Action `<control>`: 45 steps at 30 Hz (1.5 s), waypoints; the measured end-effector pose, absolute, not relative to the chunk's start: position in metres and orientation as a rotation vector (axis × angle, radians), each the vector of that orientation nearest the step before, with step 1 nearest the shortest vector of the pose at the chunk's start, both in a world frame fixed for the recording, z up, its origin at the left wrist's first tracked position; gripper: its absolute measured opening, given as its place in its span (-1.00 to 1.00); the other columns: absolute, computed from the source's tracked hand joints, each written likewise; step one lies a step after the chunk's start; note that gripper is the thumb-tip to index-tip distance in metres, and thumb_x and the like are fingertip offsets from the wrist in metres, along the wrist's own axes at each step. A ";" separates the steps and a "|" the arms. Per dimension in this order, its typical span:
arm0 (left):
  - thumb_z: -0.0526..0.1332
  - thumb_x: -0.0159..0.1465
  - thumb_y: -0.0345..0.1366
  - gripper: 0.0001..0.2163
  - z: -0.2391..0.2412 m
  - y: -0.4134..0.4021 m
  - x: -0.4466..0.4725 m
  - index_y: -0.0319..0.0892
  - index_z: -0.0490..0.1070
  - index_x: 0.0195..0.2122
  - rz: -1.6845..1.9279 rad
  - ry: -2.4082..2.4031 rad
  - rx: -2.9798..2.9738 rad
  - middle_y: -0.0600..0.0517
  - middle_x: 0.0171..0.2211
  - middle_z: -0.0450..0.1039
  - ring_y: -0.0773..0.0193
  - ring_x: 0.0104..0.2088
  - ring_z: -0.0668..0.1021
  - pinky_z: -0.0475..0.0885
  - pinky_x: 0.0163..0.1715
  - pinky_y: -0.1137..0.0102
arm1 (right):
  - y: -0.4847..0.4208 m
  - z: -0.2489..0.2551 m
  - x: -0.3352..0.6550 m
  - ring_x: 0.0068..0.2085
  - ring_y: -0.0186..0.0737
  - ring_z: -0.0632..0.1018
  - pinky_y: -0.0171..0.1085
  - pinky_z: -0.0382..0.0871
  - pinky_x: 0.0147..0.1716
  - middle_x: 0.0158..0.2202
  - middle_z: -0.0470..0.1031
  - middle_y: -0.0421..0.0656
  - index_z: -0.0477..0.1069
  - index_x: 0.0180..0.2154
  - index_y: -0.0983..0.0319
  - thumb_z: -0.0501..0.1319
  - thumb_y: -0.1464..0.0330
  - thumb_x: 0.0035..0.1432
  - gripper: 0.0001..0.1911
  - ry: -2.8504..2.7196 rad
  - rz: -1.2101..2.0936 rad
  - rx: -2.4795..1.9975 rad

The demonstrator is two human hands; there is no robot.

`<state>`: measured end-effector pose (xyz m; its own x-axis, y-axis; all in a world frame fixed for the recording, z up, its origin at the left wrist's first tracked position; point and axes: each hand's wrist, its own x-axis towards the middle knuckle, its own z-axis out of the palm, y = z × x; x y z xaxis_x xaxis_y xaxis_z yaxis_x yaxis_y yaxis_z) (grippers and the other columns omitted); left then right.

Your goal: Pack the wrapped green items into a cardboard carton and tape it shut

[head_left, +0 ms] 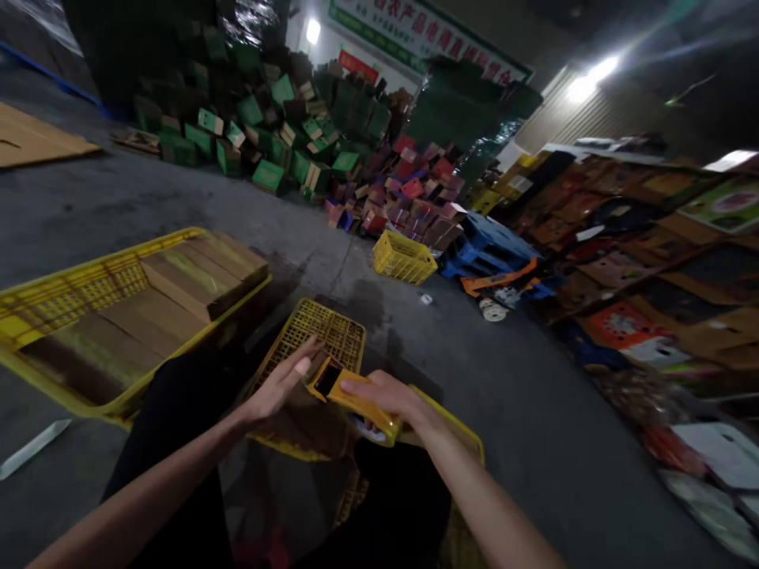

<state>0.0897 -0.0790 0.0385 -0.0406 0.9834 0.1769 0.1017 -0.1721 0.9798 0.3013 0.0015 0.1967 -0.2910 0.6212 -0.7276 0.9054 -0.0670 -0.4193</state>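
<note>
My right hand grips a yellow tape dispenser just in front of me, thumb and fingers wrapped over its top. My left hand is open with fingers stretched out, its fingertips touching the front end of the dispenser. Both hands hover over a yellow plastic crate lying on the grey floor. My dark-clothed legs fill the bottom of the view.
A large yellow crate holding flattened brown cardboard sits at left. Another yellow crate stands farther off by blue pallets. Piles of green boxes and red boxes rise behind. Cartons line the right side.
</note>
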 end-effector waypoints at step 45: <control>0.07 0.18 0.42 0.14 0.052 -0.092 0.100 -0.40 -0.28 0.49 0.645 1.344 2.689 -0.36 0.46 -0.08 -0.15 0.47 -0.01 -0.11 0.43 0.06 | 0.001 0.179 0.349 -0.48 -0.20 0.61 -0.39 0.39 -0.55 -0.49 0.60 -0.11 0.54 -0.39 0.29 0.29 -0.17 0.09 -0.39 1.904 -1.421 1.595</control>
<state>0.1001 -0.0915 0.0520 0.5301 0.7780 0.3371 0.7499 -0.6157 0.2419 0.3494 0.0012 0.1786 -0.3516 0.5903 -0.7265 0.8646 -0.0928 -0.4938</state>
